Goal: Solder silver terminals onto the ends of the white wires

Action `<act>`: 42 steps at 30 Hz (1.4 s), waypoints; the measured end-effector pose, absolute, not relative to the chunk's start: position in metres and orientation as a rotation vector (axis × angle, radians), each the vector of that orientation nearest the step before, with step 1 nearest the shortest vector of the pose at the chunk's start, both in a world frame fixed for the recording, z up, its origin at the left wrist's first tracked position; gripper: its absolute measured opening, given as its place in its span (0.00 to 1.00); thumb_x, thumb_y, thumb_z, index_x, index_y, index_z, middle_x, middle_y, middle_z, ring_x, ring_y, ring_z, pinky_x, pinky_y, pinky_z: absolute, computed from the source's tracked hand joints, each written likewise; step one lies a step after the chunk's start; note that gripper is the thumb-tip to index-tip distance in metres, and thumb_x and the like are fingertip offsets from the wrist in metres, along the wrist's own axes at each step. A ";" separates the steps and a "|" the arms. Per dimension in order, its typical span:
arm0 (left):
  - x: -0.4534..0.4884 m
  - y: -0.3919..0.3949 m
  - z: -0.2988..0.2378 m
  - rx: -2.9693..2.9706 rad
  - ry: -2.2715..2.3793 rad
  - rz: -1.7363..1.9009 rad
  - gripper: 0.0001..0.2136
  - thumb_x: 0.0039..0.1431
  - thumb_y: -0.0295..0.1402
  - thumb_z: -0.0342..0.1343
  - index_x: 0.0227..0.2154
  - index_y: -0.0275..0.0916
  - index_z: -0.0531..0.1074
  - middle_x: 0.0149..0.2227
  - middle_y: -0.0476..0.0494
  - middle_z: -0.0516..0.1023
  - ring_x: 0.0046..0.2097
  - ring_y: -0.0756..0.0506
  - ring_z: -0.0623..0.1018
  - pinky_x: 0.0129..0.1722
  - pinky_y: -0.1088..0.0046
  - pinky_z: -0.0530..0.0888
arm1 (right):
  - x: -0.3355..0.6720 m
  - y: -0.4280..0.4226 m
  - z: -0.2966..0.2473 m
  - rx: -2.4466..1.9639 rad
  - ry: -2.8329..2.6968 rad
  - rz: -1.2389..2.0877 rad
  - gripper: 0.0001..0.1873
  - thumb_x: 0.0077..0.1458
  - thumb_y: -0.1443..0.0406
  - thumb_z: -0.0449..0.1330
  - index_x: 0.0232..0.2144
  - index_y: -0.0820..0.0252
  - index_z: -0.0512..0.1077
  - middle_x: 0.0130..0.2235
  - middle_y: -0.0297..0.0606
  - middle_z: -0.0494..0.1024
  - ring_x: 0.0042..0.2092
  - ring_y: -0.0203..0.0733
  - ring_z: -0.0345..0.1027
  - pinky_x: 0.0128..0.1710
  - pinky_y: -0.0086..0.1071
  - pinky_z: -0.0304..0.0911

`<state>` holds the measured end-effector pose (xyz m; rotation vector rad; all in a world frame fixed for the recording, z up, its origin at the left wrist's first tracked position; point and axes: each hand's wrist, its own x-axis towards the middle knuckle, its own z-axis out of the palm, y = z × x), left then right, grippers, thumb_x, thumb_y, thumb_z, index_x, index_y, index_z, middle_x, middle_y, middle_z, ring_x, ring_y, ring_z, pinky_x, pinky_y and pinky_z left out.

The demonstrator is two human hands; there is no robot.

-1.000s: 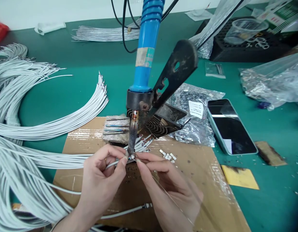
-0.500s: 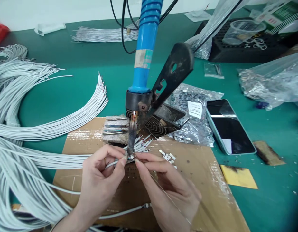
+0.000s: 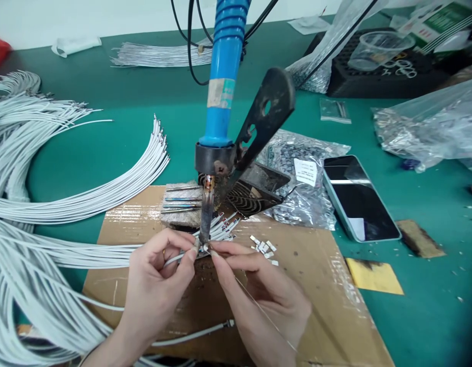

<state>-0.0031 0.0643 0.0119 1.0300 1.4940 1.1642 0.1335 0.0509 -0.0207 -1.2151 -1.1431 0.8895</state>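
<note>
The left hand and right hand each pinch thumb to index finger, fingertips nearly meeting, left forearm slanting upward.

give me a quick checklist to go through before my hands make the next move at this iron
1. White cable pinched in the left hand, near its end: ok.
2. Thin wire held in the right hand: ok.
3. Blue soldering iron held by the black bracket, tip down: ok.
4. Fingers well clear of the iron's tip: not ok, both hands' fingers are right beside it.
5. Tip touching the cable end: cannot tell, the spot is too small and crowded by fingers.
6. Phone away from the iron's tip: ok, it lies off to the right.
</note>
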 end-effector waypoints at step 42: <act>-0.005 0.000 0.019 0.628 1.228 0.892 0.12 0.59 0.41 0.70 0.34 0.39 0.78 0.23 0.53 0.75 0.23 0.56 0.59 0.27 0.82 0.63 | 0.144 0.016 -0.019 -1.262 -1.021 1.310 0.17 0.64 0.58 0.64 0.25 0.58 0.71 0.23 0.27 0.67 0.25 0.32 0.57 0.23 0.25 0.55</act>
